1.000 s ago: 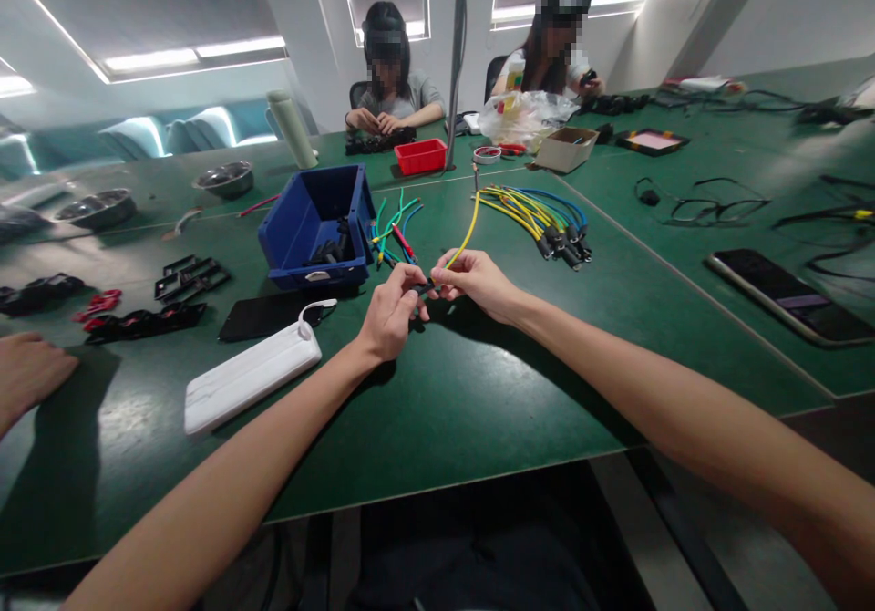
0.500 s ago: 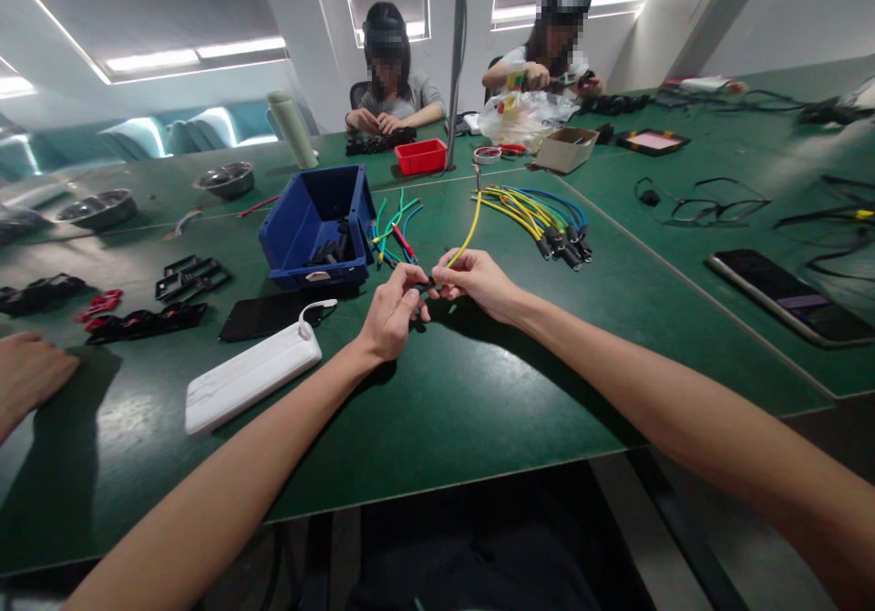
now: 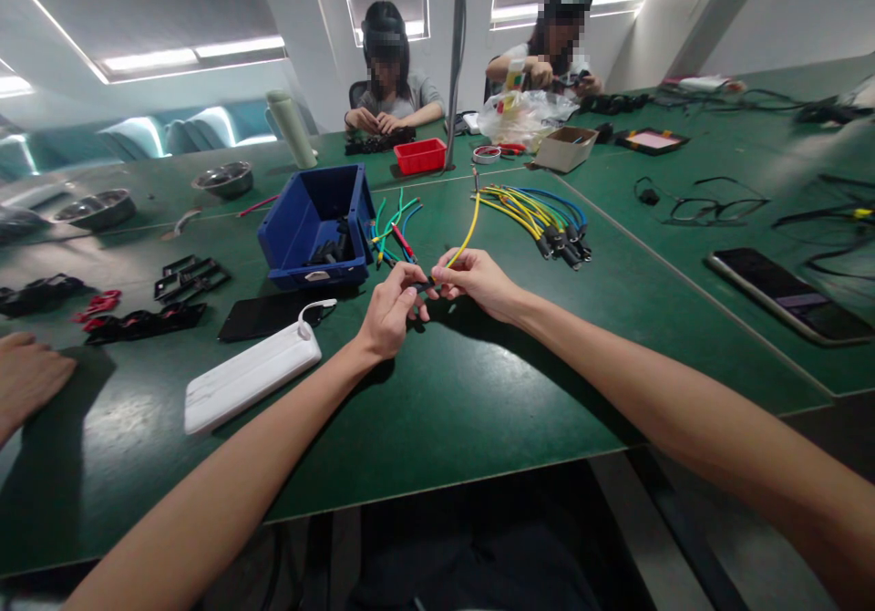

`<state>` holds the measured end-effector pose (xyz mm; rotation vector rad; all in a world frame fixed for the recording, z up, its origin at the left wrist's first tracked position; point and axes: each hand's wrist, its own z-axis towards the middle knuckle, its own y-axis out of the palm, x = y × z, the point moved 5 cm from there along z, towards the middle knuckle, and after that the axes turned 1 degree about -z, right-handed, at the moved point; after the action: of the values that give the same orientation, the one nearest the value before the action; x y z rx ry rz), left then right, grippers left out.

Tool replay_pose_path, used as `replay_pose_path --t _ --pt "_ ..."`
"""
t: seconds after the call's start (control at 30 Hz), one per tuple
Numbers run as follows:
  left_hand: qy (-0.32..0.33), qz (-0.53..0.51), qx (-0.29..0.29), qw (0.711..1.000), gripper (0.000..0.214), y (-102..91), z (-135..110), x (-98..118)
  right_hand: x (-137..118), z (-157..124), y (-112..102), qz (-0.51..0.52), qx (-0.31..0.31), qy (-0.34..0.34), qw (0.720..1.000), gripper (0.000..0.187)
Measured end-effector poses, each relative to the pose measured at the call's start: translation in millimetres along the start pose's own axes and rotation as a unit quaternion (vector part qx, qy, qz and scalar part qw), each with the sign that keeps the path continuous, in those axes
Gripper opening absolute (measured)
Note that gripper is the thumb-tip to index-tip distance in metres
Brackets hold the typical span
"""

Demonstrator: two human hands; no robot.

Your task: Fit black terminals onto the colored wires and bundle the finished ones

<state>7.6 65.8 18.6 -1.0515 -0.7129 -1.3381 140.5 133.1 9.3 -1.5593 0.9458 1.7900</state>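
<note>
Between finger and thumb, my right hand pinches a yellow wire near its lower end; the wire curves up and away to a bare-looking tip. My left hand is closed on a small black sleeve, which meets the wire's end between both hands. Fingers partly cover that joint, so how far the wire sits inside is hidden. Beyond my left hand lie loose green and blue wires with a red-handled tool or wire among them. To the right rests a bundle of yellow and blue wires with black ends.
A blue bin holding black sleeves stands left of my hands. Nearer lie a white power bank and a dark phone. Another person's hand rests at far left. Two people sit opposite, behind a red tray and a pole.
My hands, the yellow wire and the black sleeve stay almost where they were. Across the table, the right-hand person's hands have shifted slightly.
</note>
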Motion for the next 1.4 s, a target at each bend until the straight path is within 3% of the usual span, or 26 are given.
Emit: replay_pose_path --t 0.5,0.77,0.9,1.1,1.4 --pt "-0.013 -0.03 0.008 0.999 0.021 -0.9 1 -3 0 0 -1 -0.009 -0.002 -0.007 1.0 0.032" --pt "-0.061 -0.088 -0.005 0.994 0.022 2.8 2 -5 0 0 -2 0.003 0.007 -0.01 1.0 0.032" --pt "-0.032 -0.032 -0.003 0.999 0.02 3.9 0 -1 0 -1 -1 0.002 0.012 -0.007 1.0 0.033" --pt "0.014 0.132 -0.009 0.991 0.02 5.2 -3 9 3 -2 -1 0.008 0.024 0.007 1.0 0.033" --pt "0.048 0.233 -0.024 0.971 0.022 2.4 -5 6 2 -1 0 0.01 0.018 0.024 0.999 0.035"
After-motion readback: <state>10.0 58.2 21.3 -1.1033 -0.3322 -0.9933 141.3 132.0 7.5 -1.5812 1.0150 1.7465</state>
